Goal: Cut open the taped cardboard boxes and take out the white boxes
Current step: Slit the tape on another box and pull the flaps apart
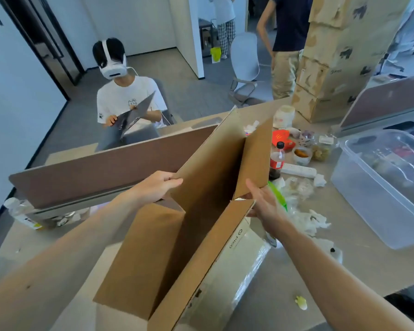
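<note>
Closest in, the cardboard box (227, 259) stands on the bench (344, 259) between both forearms, flaps up, already opened. Its near flap (141, 254) leans out toward the camera. Up at the mouth, the left hand (157, 186) has its grip clamped on the corner of the tall far flap (208, 158), holding it wide. Across the opening the right hand (263, 204) is spread, fingers straight, no grip at all, laid against the foot of the short end flap (258, 151).

The inside sits in shadow. Only a pale sliver shows at the right corner, and I can't say whether that's a white box.

The play here, I'd judge: fold every flap back past the rim so none springs shut, then reach down both sides and lift straight up. Mind the cola bottle (277, 161) just beyond the box, since a swinging flap could topple it. Farther back, more stacked cartons (332, 56) wait.
</note>
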